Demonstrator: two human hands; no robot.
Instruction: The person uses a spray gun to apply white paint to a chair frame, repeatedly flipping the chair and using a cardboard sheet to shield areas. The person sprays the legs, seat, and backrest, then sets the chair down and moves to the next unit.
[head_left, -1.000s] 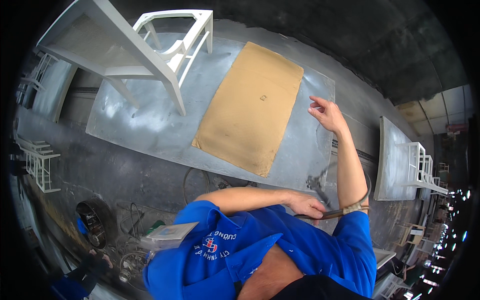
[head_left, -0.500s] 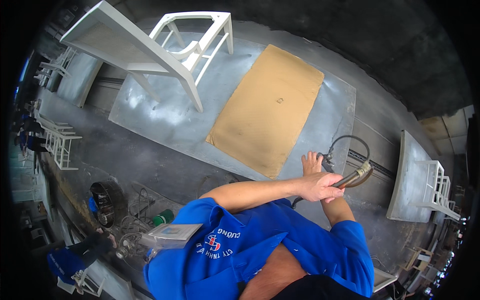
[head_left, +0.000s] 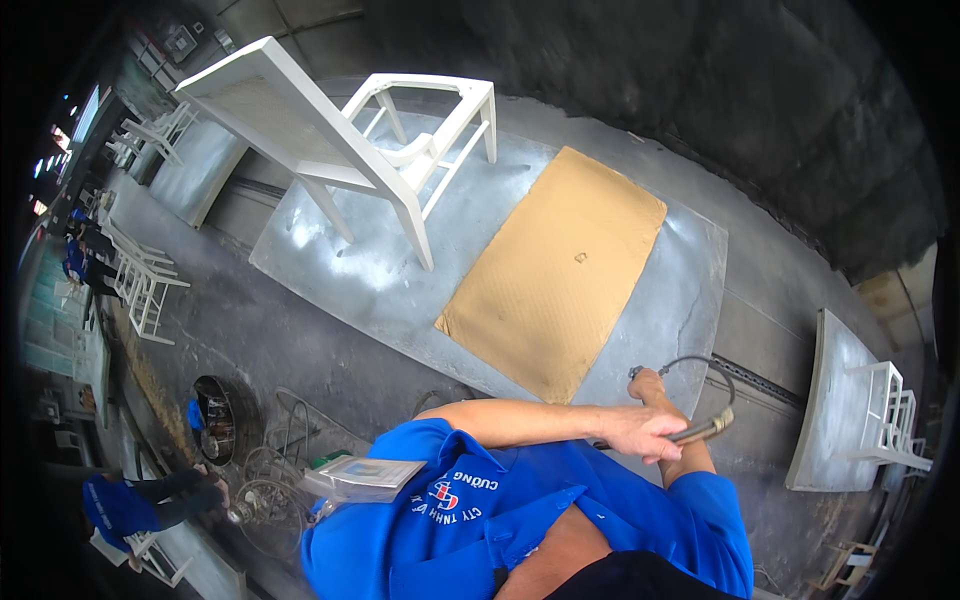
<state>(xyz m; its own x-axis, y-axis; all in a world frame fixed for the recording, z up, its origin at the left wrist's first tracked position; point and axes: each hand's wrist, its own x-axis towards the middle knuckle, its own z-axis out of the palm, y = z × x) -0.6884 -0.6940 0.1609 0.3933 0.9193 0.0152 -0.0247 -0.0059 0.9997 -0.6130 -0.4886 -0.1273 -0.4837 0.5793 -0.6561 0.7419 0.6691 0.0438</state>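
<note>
Step in hand: the person is taking hold of a metal-tipped grey hose [head_left: 705, 430], by the look of it an air or spray line; I judge this to be the pick-up stage, with no work on the furniture begun.
Left hand: the left hand [head_left: 645, 432] is reaching across the body and closing its fingers over the hose just behind the brass-coloured fitting.
Right hand: the right hand [head_left: 648, 384] is lying just beyond the left one, near the far end of the hose loop; whether it is gripping the hose or only touching it, I cannot tell.
Where the hose is: it is curling in a loop at the near right edge of the grey metal surface [head_left: 400, 290], its tip pointing right, away from the panel.
Flat piece: a tan rectangular board [head_left: 555, 275] is lying flat on the surface, just far and left of the hands, apart from them.
Furniture: a white-painted wooden chair frame [head_left: 350, 140] is lying tipped on its side at the far left of the surface, well apart from the hose.
Right side: a second white frame on a grey panel [head_left: 860, 420] is resting to the right, beyond a dark floor rail.
Next move calls for: as I judge it, a firm grip with both hands, slack drawn out of the loop so it does not snag the surface edge, and the tip turned left toward the board.
</note>
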